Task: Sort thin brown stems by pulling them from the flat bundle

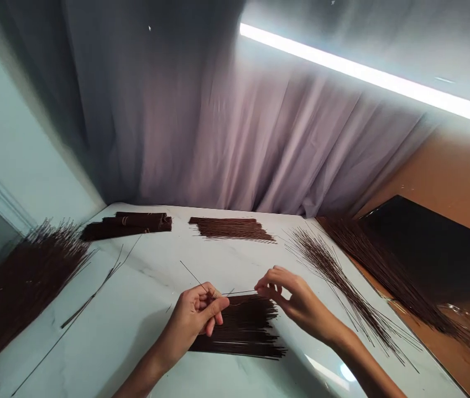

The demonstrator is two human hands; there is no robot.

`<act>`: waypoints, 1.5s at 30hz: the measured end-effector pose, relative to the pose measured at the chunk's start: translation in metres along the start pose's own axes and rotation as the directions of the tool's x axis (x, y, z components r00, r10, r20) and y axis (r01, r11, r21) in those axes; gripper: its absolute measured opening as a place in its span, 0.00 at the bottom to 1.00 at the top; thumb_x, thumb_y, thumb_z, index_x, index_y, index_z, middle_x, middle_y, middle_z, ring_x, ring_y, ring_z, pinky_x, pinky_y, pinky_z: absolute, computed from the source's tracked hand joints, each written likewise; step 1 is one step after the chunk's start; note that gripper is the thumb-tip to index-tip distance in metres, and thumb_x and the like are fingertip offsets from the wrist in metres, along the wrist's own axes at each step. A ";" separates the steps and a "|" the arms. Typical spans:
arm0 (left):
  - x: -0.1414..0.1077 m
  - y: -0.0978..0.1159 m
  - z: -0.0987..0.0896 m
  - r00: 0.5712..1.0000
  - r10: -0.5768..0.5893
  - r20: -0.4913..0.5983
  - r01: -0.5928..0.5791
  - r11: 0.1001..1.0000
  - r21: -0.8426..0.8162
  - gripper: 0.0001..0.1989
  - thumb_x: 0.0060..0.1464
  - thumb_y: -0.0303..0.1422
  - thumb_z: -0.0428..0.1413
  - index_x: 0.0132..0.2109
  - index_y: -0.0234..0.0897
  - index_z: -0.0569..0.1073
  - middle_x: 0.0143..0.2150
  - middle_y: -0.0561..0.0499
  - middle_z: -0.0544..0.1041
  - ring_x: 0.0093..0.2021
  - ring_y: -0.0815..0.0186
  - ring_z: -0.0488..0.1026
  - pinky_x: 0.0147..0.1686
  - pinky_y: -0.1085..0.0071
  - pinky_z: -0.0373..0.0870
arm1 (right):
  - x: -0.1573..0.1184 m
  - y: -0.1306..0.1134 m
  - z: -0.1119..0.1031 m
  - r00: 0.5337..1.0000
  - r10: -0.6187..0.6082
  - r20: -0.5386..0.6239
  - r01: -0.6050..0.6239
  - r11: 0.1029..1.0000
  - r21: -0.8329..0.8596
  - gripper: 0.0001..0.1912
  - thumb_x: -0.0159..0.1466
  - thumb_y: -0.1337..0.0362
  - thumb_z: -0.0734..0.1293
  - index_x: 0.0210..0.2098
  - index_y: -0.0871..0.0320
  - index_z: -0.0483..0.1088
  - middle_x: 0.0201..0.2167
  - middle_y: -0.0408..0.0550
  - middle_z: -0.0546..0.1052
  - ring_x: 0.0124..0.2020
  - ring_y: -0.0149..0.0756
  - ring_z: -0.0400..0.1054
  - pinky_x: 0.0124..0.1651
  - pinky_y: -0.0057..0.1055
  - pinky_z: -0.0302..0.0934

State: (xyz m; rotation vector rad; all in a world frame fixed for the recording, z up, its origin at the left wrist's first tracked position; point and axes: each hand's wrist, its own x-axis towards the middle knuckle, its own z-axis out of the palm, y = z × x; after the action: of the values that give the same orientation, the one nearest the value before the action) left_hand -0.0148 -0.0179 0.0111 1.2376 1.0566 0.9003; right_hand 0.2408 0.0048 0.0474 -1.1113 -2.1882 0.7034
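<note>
My left hand [200, 310] is closed, with a thin dark brown stick [192, 275] between its fingers; the stick's far end points up and left. A thin dark strand [241, 292] runs level from the left hand across to my right hand [282, 288], whose thumb and fingertips are pinched at its end. Whether stick and strand are one bent piece, I cannot tell. Under both hands lies a flat layer of similar brown sticks [243, 331], side by side on the white marbled table [147, 354]; my left hand covers part of it.
A large heap of brown sticks [19, 293] fills the left edge, with a few loose sticks [94, 296] beside it. Dark bundles [135, 225] and another stick layer [233, 229] lie at the back. Spread sticks [338, 271] and a long bundle [388, 271] lie right.
</note>
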 end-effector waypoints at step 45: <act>0.004 -0.003 0.006 0.989 0.099 -0.107 -0.107 0.992 -0.066 0.19 0.59 0.46 0.62 0.31 0.35 0.73 0.21 0.56 0.73 0.21 0.74 0.68 0.22 0.80 0.59 | -0.039 -0.030 0.116 0.883 0.279 -0.377 -0.180 0.944 0.278 0.14 0.69 0.49 0.65 0.42 0.52 0.72 0.29 0.45 0.77 0.25 0.37 0.69 0.25 0.29 0.64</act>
State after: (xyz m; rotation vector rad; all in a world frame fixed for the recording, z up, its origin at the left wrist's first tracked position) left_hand -0.0075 -0.0160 0.0077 1.2053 1.0399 1.0825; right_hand 0.1632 -0.0650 -0.0229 -1.2743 -1.5879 0.7302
